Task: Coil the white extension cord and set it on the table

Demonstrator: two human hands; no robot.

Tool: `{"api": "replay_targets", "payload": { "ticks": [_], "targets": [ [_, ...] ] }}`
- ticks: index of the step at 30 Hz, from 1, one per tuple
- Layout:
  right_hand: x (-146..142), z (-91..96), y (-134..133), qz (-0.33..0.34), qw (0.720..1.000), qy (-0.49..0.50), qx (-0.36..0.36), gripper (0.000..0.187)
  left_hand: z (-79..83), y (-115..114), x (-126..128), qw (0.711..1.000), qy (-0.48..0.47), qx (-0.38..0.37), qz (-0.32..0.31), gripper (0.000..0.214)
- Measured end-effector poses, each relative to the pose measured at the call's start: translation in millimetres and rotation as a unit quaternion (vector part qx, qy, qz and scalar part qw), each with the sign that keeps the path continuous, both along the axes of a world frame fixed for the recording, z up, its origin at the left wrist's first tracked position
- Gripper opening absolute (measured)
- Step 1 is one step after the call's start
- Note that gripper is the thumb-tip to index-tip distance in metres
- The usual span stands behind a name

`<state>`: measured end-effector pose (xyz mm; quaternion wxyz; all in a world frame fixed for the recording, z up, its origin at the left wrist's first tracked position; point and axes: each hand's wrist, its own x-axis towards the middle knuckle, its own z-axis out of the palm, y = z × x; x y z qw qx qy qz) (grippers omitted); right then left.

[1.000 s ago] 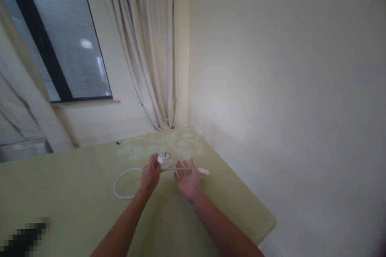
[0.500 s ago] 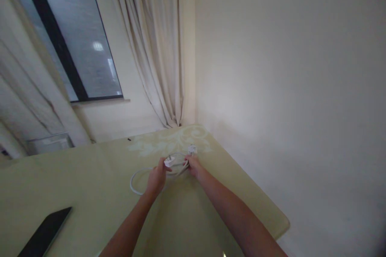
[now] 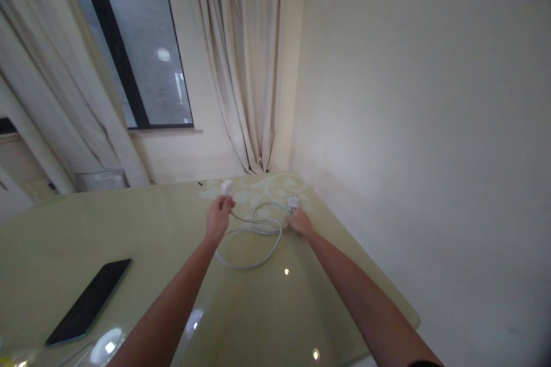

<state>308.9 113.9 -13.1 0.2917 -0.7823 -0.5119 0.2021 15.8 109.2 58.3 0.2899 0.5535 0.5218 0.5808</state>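
Note:
A white extension cord lies in loose loops (image 3: 275, 235) on the table between my hands. My left hand (image 3: 218, 219) is closed around the cord just below its white plug (image 3: 226, 186), which points up and looks blurred. At the cord's other end is a white socket block (image 3: 293, 202) with dark slots on its face. My right hand (image 3: 300, 222) grips the cord right beneath that block, fingers partly hidden behind the hand.
A dark tablet-like slab (image 3: 88, 301) lies on the table (image 3: 172, 229) at left. Clear shiny items (image 3: 105, 347) show at the bottom left. A small black object (image 3: 200, 184) sits near the back edge. Beyond are a curtain (image 3: 241, 69) and a wall (image 3: 408, 126).
My hands have moved apart, the left one carrying the plug away from the socket block. The cord, bunched before at my right hand, now spreads in wider loops on the table.

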Motion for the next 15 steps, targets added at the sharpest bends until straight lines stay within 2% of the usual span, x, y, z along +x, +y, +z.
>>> {"api": "replay_targets", "payload": {
  "ticks": [5, 9, 12, 14, 15],
  "targets": [
    [-0.6, 2.7, -17.8, 0.016, 1.000, -0.008, 0.016, 0.033, 52.9, 13.8, -1.7, 0.986, -0.152, 0.061, 0.027, 0.040],
    [-6.0, 13.5, -26.2, 0.033, 0.997, 0.014, 0.068, 0.037, 101.9, 7.4, -2.4, 0.969, -0.215, 0.119, 0.015, 0.039],
    [-21.5, 39.0, -26.2, 0.092, 0.986, 0.046, 0.131, 0.029, 132.8, -7.7, 9.0, 0.948, -0.266, 0.162, -0.065, 0.034],
    [-39.5, 68.5, -24.7, 0.161, 0.967, 0.082, 0.178, 0.032, 148.6, -20.2, 24.8, 0.930, -0.290, 0.166, -0.151, 0.030],
    [-49.8, 86.7, -24.2, 0.210, 0.950, 0.108, 0.207, 0.038, 155.0, -26.1, 34.3, 0.923, -0.294, 0.159, -0.193, 0.029]
  ]
}}
